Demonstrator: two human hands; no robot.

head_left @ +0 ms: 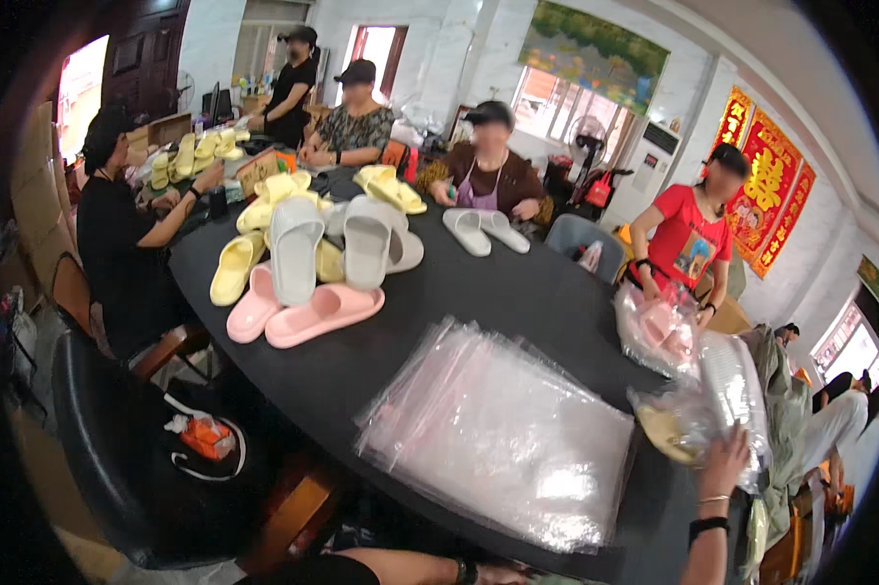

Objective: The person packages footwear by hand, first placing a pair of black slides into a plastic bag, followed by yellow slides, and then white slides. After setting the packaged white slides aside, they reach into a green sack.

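My right hand [724, 463] reaches to the table's right edge, its fingers stretched out against a pair of slippers in a clear bag. Beside the fingers lie a yellowish bagged slipper [668, 433] and a pale bagged slipper [733, 382]. My left hand [499, 575] shows only in part at the lower edge, below the table rim, with its fingers cut off from view. Between my arms and the middle of the table lies a flat stack of clear plastic bags [517, 429]. Pink slippers [327, 314], grey slippers [297, 251] and yellow slippers [237, 267] are piled farther left.
Across the black table [439, 292] a person in red [688, 229] handles a bagged pink slipper [666, 327]. Several other people sit or stand around the far side. Light grey slippers [485, 230] lie near the far edge. A black chair [118, 458] stands at left.
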